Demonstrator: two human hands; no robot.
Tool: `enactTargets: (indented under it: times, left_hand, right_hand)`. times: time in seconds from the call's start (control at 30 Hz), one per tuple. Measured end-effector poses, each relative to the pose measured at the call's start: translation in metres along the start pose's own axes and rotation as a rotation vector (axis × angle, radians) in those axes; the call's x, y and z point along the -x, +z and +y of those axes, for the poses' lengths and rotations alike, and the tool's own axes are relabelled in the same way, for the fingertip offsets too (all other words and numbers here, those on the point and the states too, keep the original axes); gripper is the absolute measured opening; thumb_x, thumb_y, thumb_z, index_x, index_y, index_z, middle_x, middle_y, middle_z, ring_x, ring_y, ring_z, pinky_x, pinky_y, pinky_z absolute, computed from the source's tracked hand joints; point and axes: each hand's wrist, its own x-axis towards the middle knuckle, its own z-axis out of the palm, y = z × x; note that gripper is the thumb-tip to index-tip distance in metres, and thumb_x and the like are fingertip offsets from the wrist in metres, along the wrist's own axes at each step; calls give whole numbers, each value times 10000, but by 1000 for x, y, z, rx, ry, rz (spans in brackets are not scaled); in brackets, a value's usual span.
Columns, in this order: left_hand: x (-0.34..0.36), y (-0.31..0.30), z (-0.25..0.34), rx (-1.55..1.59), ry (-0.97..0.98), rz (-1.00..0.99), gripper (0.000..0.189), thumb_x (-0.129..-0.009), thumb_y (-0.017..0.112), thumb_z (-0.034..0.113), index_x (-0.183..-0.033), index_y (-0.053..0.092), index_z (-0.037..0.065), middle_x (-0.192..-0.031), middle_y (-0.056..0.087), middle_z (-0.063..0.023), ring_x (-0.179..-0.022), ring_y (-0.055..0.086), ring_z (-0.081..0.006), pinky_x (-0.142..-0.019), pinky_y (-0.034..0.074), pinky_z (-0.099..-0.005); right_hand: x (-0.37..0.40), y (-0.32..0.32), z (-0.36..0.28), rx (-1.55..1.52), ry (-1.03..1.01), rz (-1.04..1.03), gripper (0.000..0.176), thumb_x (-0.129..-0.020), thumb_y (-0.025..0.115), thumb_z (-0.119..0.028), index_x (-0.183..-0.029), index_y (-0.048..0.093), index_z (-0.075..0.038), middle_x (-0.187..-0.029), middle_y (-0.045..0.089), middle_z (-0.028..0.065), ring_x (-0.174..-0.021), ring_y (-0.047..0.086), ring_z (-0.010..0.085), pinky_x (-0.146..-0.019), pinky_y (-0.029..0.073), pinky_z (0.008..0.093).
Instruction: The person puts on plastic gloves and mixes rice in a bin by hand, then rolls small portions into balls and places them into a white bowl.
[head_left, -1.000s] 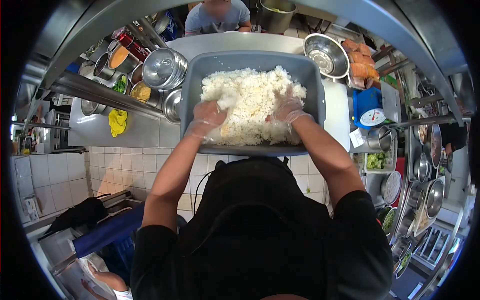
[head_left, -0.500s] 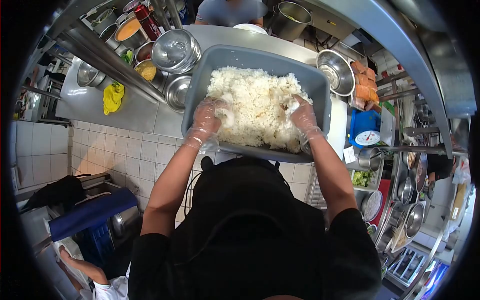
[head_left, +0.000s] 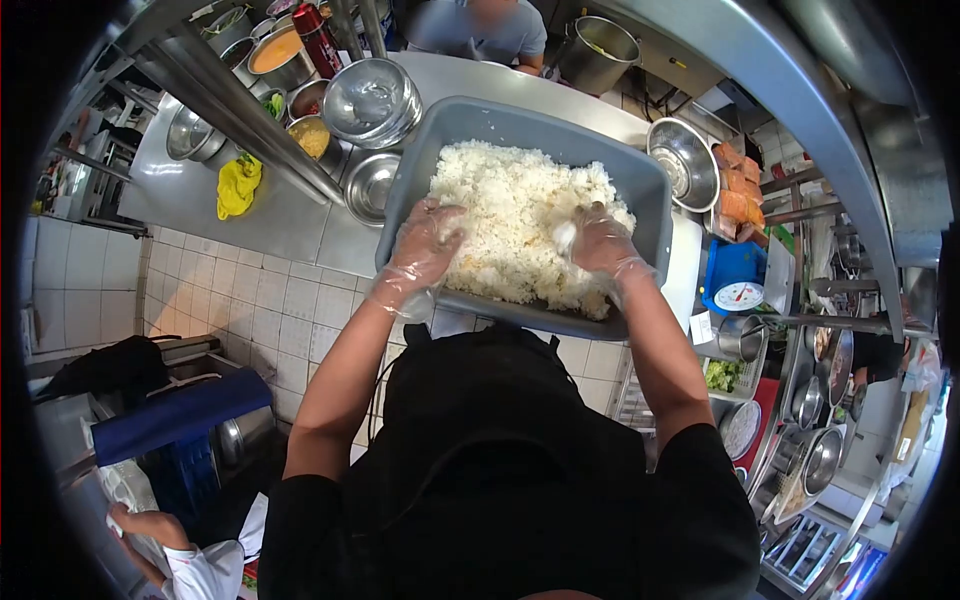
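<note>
A deep grey rectangular tub (head_left: 655,225) holds a wide mound of white cooked rice (head_left: 510,210), with a few brownish patches. I wear clear plastic gloves on both hands. At the left edge of the mound, my left hand (head_left: 428,245) touches the rice with its fingers apart and slightly bent. On the right side, my right hand (head_left: 605,245) has its fingers curled into the rice, a white clump showing beside the thumb. Its fingertips are partly hidden by rice.
Left of the tub stand steel bowls (head_left: 371,188) and a yellow cloth (head_left: 238,186). At right are a steel colander (head_left: 683,165), orange-pink fish pieces (head_left: 738,190) and a blue scale (head_left: 735,275). A person (head_left: 500,35) is across the steel counter (head_left: 300,225); another (head_left: 200,570) is at lower left.
My left hand has loosened its fingers from a rice clump. My right hand has shifted lower and inward, its fingers curled over rice. The view has moved slightly.
</note>
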Motion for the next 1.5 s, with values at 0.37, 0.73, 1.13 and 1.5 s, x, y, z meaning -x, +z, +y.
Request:
enactTargets:
  times: [0.37,0.73,1.13,1.5]
  left_hand:
    - [21,1,-8,22,115,-10,518,-859,648,52,-1364,560,131,-1220,648,-194,-1088,625,-394,-953,501,-435]
    - [31,5,-23,-210,40,33,459,-848,741,171,-1283,616,99,-1160,676,-201,-1084,642,-385,-932,517,-445]
    - [25,17,-30,-167,-21,165,279,-925,611,148,-1151,654,-11,-1088,682,-237,-990,662,-393,-866,531,-455]
    - [25,0,-9,-110,129,221,345,-781,672,46,-1125,678,21,-1001,675,-224,-1029,631,-399,-908,521,-444]
  right_hand:
    - [-110,-10,-107,110,-61,-294,1102,-727,695,-711,-1588,209,-226,-1631,25,267,-1475,220,455,-1189,265,501]
    - [-146,23,-79,-48,168,-118,944,-734,801,-444,-1524,353,-187,-1586,191,310,-1416,348,456,-1119,397,468]
    - [-92,-16,-1,-167,-261,234,779,-779,840,-292,-1408,481,-4,-1388,560,198,-1279,546,291,-1094,423,334]
    - [-1,-38,-3,-49,-226,242,668,-784,784,-440,-1323,597,-93,-1041,702,240,-996,678,393,-887,540,458]
